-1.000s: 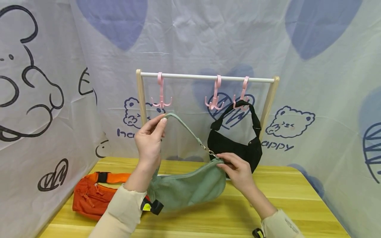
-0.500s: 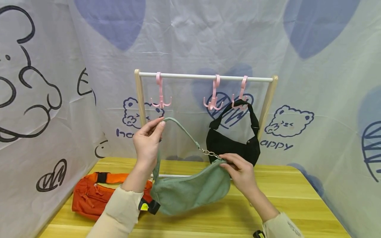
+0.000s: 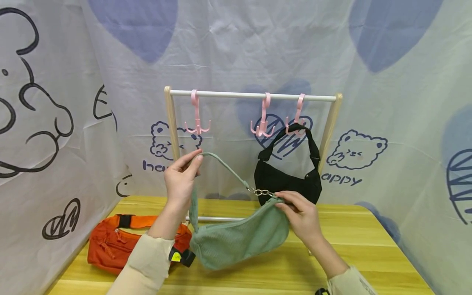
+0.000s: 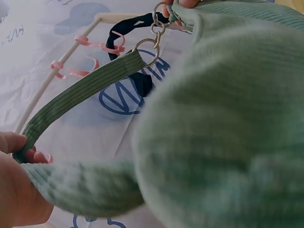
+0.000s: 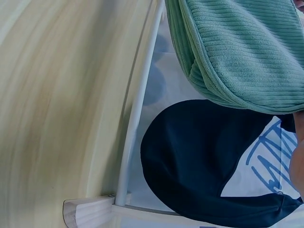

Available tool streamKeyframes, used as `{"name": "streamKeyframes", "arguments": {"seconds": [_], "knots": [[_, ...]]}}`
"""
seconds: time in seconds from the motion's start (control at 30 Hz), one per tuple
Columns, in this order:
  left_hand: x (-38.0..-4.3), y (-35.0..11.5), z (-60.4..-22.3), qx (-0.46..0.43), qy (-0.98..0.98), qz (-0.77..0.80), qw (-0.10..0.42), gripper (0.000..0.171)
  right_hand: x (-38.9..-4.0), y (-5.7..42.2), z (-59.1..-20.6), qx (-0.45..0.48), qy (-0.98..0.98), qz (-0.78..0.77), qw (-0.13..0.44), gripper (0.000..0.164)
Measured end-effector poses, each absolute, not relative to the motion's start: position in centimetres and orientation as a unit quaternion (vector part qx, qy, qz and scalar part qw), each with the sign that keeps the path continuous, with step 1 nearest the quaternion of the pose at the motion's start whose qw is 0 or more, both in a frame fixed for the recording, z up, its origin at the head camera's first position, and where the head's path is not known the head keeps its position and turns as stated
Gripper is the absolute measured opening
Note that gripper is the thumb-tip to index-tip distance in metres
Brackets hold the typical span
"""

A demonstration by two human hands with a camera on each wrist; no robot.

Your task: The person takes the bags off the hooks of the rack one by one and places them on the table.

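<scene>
A green corduroy shoulder bag [image 3: 239, 241] hangs in the air between both hands, over the table and before the rack. My left hand [image 3: 180, 180] pinches its strap [image 3: 225, 166] near the top of the loop, between thumb and fingers. At the bag's upper right corner, beside the metal chain rings [image 3: 262, 192], my right hand [image 3: 300, 213] pinches the fabric. The left wrist view shows the strap [image 4: 80, 97] running from my left fingers to the rings [image 4: 151, 47]. In the right wrist view, the bag's ribbed end [image 5: 247, 52] covers most of my right hand.
Behind stands a rack with a white bar [image 3: 228, 94], bearing pink hooks: a left one [image 3: 197, 119], a middle one [image 3: 263, 121] and a right one [image 3: 297, 116]. A black bag [image 3: 285, 180] hangs from the right hook. An orange waist bag [image 3: 110, 246] lies on the wooden table [image 3: 354, 246].
My left hand has lowered slightly with the strap. The green bag has shifted a little right and down, and my right hand has moved slightly right. Both hands keep their hold.
</scene>
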State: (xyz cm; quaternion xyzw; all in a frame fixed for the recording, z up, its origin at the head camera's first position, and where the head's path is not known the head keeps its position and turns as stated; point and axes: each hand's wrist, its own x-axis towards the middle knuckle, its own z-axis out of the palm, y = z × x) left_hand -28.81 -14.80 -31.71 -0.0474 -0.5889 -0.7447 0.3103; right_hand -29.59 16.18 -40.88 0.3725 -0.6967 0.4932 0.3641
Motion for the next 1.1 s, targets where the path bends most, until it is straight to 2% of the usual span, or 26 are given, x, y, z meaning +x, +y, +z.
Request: {"name": "streamKeyframes", "arguments": {"seconds": [0.67, 0.93, 1.1], "knots": [[-29.2, -15.3, -34.7, -0.064, -0.636, -0.752, 0.162, 0.028, -29.1, 16.8, -40.5, 0.337, -0.690, 0.509, 0.389, 0.038], [-28.9, -15.6, -35.8, -0.081, -0.670, -0.734, 0.077, 0.036, -29.0, 17.1, -40.6, 0.317, -0.688, 0.527, 0.386, 0.037], [-28.9, -16.0, -36.7, -0.112, -0.676, -0.728, 0.006, 0.046, -28.8, 17.3, -40.4, 0.302, -0.692, 0.531, 0.385, 0.035]]}}
